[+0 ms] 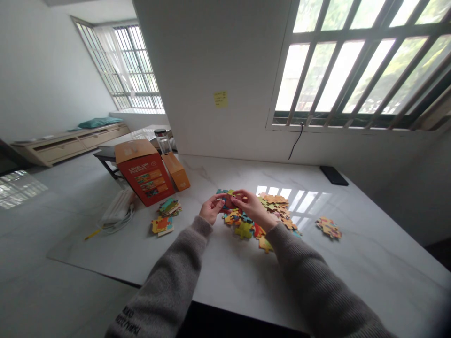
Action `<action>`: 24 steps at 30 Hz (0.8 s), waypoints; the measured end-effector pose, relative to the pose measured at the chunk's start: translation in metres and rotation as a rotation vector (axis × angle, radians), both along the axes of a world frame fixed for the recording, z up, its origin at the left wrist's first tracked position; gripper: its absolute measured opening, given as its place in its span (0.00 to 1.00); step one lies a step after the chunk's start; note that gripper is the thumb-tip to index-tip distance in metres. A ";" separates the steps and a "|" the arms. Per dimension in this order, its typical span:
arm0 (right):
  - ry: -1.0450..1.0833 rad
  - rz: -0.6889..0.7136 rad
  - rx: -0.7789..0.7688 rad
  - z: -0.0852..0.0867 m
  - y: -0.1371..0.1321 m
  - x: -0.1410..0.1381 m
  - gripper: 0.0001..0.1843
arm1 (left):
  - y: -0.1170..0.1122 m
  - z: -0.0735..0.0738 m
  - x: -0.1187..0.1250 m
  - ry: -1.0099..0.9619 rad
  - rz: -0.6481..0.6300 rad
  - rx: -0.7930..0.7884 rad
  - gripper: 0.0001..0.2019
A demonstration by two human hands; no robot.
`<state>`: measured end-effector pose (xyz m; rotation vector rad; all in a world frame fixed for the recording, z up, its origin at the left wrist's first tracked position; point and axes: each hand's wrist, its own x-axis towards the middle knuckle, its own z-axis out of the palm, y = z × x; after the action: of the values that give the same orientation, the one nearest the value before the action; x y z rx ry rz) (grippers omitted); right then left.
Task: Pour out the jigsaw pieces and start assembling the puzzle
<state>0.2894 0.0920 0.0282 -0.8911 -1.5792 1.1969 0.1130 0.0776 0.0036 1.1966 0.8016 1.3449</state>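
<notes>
My left hand (212,209) and my right hand (251,207) meet above a loose heap of jigsaw puzzle pieces (246,220) on a white marble table (225,277). Between their fingertips is a small reddish puzzle piece (229,202), partly hidden by my fingers. Small stacks of puzzle pieces (165,218) lie to the left of my left hand. A joined patch of puzzle pieces (329,227) lies to the right of my right hand. Grey knit sleeves cover both forearms.
An orange puzzle box (146,171) and its orange lid piece (176,171) stand at the table's far left. A glass bottle (163,142) stands behind them. A black phone (334,175) lies near the wall, and a white cable bundle (118,209) lies at the left.
</notes>
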 end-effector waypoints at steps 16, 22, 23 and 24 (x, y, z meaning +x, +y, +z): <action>-1.046 -0.235 0.382 -0.009 0.061 -0.010 0.19 | 0.030 -0.019 -0.038 -0.089 0.497 -0.122 0.22; -1.057 -0.216 0.297 -0.017 0.063 -0.021 0.16 | 0.027 -0.018 -0.034 -0.057 0.453 -0.128 0.23; -1.015 -0.225 0.291 -0.016 0.063 -0.018 0.14 | 0.027 -0.017 -0.033 -0.054 0.443 -0.122 0.23; -0.964 -0.237 0.286 -0.015 0.064 -0.014 0.13 | 0.026 -0.016 -0.033 -0.051 0.435 -0.117 0.23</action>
<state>0.2757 0.1561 0.0128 -1.5244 -2.2194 0.3217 0.0804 0.1039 -0.0128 0.9222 1.1311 1.6457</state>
